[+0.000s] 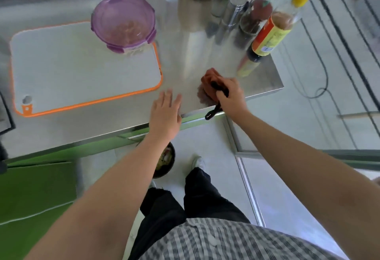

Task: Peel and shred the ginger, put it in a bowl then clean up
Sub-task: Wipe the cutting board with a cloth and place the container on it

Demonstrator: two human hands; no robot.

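Rust-red cloth (208, 82) in right hand's (230, 95) tight grip (left hand (165, 112) flat, fingers straight, at counter (185, 54) edge)

left hand (165, 113) was flat, palm down, fingers straight and slightly spread | right hand (231, 95) had fingers curled, gripping a crumpled rust-brown cloth (209, 78) | both bare forearms were stretched forward, hands near each other, not touching

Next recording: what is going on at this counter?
A person appears to be wiping the stainless steel counter: the right hand grips a bunched rust-orange cloth near the front edge, and the left hand is open beside it. The clear purple plastic bowl, with brownish shreds inside, sits on a corner of the white, orange-rimmed cutting board. It looks like the clean-up stage.
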